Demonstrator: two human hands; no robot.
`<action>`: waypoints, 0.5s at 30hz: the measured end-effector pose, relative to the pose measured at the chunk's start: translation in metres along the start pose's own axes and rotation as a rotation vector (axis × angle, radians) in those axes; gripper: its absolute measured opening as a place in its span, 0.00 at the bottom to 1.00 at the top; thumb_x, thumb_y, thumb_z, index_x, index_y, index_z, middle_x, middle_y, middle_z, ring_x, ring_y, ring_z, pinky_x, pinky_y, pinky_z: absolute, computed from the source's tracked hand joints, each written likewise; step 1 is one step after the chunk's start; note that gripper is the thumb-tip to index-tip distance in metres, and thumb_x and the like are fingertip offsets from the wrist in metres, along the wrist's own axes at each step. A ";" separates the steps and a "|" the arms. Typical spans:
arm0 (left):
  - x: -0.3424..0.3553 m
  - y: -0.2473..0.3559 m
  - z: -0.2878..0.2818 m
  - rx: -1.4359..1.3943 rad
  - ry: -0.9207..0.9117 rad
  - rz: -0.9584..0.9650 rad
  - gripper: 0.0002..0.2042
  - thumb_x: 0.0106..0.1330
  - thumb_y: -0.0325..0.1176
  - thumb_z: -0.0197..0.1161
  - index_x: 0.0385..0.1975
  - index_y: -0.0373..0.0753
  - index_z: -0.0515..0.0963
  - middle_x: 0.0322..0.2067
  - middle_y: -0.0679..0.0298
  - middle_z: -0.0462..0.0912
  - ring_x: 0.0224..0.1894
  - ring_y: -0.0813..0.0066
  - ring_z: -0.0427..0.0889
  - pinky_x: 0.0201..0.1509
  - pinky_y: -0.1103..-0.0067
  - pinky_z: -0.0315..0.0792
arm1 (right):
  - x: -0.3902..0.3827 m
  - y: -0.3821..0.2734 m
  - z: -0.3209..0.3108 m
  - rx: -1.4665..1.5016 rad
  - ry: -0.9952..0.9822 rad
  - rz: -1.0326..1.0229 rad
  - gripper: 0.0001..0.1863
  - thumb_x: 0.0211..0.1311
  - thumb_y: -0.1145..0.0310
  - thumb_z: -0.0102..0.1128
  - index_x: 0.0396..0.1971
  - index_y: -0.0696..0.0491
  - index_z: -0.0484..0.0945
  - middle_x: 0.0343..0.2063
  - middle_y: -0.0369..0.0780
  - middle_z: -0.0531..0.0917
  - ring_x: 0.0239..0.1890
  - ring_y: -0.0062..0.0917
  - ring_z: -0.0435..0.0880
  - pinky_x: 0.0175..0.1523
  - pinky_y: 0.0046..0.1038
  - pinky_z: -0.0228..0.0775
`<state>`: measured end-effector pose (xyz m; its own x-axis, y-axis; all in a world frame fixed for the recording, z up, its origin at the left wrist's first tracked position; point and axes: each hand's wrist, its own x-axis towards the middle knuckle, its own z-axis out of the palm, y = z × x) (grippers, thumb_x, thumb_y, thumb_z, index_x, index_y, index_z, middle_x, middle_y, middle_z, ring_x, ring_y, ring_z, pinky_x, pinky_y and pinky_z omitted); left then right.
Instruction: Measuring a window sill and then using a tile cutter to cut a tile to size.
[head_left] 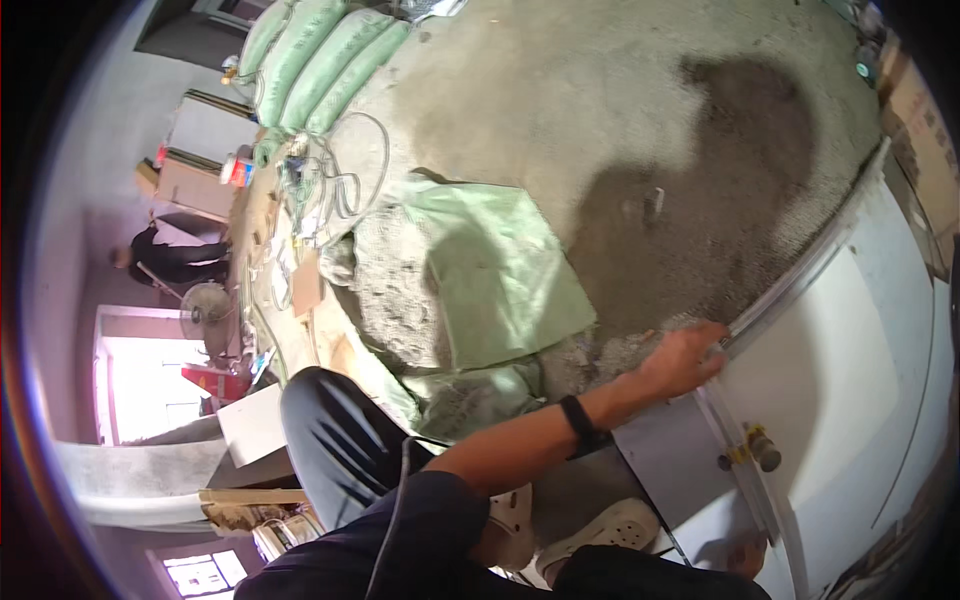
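Observation:
My left hand (688, 360), with a black band on its wrist, reaches across to the corner of a large white slab (850, 350). Its fingers are curled closed at the slab's edge, next to the upper end of a pale narrow rail (722, 425); what lies between them is hidden. Farther down, the rail carries a yellow metal fitting with a round brownish knob (765, 452). My right hand (746, 555) shows only in part at the lower edge, dim, beside the rail's lower end. Its fingers are too obscured to read.
A green woven sack (510, 270) lies by a heap of grey grit (395, 290). Stacked green sacks (320, 65) and tangled cable (340, 185) are beyond. At left are a standing fan (205, 305) and another person (178, 258). My clogs (610, 530) rest beneath me.

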<state>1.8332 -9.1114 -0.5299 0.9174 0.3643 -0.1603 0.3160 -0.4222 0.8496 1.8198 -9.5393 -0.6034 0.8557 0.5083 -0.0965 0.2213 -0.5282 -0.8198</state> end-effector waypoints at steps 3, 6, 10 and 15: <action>0.005 -0.003 -0.007 0.055 0.015 0.029 0.22 0.63 0.40 0.60 0.54 0.37 0.73 0.53 0.49 0.76 0.54 0.52 0.77 0.57 0.66 0.71 | 0.035 -0.048 0.004 0.002 -0.006 -0.040 0.17 0.51 0.71 0.59 0.42 0.60 0.77 0.40 0.48 0.79 0.41 0.40 0.78 0.48 0.37 0.70; 0.014 0.046 -0.029 -0.157 -0.356 -0.455 0.26 0.62 0.47 0.64 0.56 0.39 0.73 0.52 0.51 0.78 0.47 0.56 0.82 0.51 0.65 0.75 | 0.023 -0.102 -0.042 -0.171 0.108 0.061 0.18 0.53 0.67 0.59 0.43 0.61 0.76 0.41 0.49 0.79 0.44 0.41 0.77 0.52 0.39 0.68; 0.000 0.003 -0.033 0.112 -0.057 -0.155 0.21 0.61 0.41 0.63 0.51 0.37 0.76 0.42 0.51 0.83 0.44 0.58 0.83 0.49 0.69 0.75 | 0.098 -0.152 -0.041 -0.315 -0.075 0.077 0.24 0.56 0.59 0.61 0.50 0.57 0.74 0.49 0.51 0.76 0.55 0.46 0.72 0.61 0.42 0.61; 0.021 0.017 -0.013 0.108 -0.041 -0.020 0.20 0.60 0.38 0.63 0.49 0.35 0.76 0.40 0.53 0.83 0.42 0.59 0.83 0.47 0.70 0.74 | 0.160 -0.155 -0.022 -0.183 -0.609 0.324 0.31 0.58 0.45 0.59 0.51 0.57 0.74 0.41 0.51 0.81 0.45 0.43 0.80 0.51 0.38 0.69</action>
<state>1.8551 -9.1006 -0.5124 0.9191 0.3399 -0.1993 0.3568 -0.5032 0.7871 1.9326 -9.3917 -0.4794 0.4902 0.5681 -0.6611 0.1212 -0.7955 -0.5937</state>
